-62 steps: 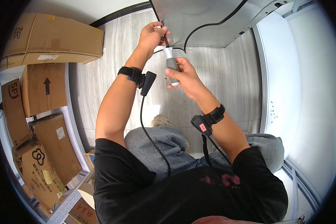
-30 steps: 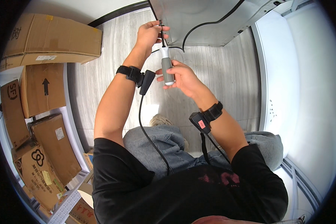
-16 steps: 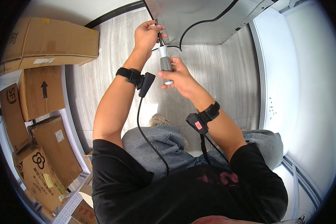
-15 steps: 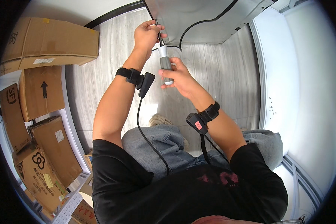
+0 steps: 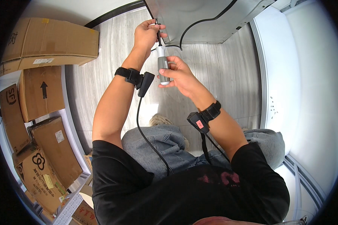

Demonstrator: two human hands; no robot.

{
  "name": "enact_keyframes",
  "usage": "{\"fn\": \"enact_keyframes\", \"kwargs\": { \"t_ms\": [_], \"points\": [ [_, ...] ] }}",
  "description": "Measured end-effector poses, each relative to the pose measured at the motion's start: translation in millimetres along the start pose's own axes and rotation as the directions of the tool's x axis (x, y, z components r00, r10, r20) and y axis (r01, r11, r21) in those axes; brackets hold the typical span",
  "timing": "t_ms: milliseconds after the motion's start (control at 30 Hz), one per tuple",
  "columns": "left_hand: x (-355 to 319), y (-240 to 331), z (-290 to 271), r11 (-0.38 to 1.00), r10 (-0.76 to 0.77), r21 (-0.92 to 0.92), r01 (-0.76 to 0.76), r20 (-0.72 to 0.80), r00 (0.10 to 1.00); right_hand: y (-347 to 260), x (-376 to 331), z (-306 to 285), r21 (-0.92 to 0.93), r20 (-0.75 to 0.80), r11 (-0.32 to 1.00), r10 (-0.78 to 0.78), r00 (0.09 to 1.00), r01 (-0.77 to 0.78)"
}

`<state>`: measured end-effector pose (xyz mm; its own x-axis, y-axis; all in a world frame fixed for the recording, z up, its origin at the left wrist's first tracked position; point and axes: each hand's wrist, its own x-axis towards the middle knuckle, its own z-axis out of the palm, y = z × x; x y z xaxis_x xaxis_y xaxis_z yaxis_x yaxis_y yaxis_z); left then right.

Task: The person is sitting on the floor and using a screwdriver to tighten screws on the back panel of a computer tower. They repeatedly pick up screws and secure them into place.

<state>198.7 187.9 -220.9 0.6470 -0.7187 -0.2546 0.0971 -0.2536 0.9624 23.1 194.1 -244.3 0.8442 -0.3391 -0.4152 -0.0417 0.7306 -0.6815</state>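
Observation:
A screwdriver (image 5: 163,67) with a grey and white handle points away from me, its dark shaft toward the left edge of a grey metal panel (image 5: 202,28). Around the handle, the fingers and thumb of my right hand (image 5: 178,75) are closed. My left hand (image 5: 146,35) pinches the shaft near its far end, close to the panel's edge. Whatever the tip touches is hidden by those fingers. A black cable (image 5: 191,28) runs across the panel and bends down to the floor beside the shaft.
Cardboard boxes (image 5: 60,39) are stacked along the left, some on a white shelf (image 5: 73,127). On the right stands a white wall panel (image 5: 278,75). Beneath my hands is a grey wood-patterned floor (image 5: 229,82). Wrist straps (image 5: 135,77) with trailing cables sit on both forearms.
The screwdriver's handle has swung slightly left and now stands more upright in the picture. My right fingers have shifted with it, while my left hand stays at nearly the same place.

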Motion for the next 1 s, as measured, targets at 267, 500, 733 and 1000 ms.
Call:
{"fn": "enact_keyframes", "kwargs": {
  "t_ms": [267, 500, 733, 1000],
  "points": [
    [-1.5, -0.2, 1.0, 1.000, -0.009, -0.017, 0.009, 0.005, 1.000, 1.1, 0.5, 0.3, -0.094, -0.073, 0.996, -0.014, 0.997, 0.007],
    [-1.4, -1.0, 2.1, 1.000, -0.017, -0.012, 0.017, 0.003, 1.000, 4.8, 2.2, 1.3, -0.189, -0.144, 0.981, -0.063, 0.988, 0.035],
    [-1.5, 0.6, 2.1, 0.997, -0.055, -0.049, 0.055, -0.001, 0.998, 5.1, 6.6, -4.7, -0.303, -0.178, 0.952, -0.104, 0.979, 0.046],
    [3.6, -0.1, 2.7, 0.960, -0.112, -0.265, 0.085, -0.086, 0.990, 2.6, 2.8, 3.9, -0.436, -0.271, 0.899, -0.184, 0.945, 0.049]
  ]
}}
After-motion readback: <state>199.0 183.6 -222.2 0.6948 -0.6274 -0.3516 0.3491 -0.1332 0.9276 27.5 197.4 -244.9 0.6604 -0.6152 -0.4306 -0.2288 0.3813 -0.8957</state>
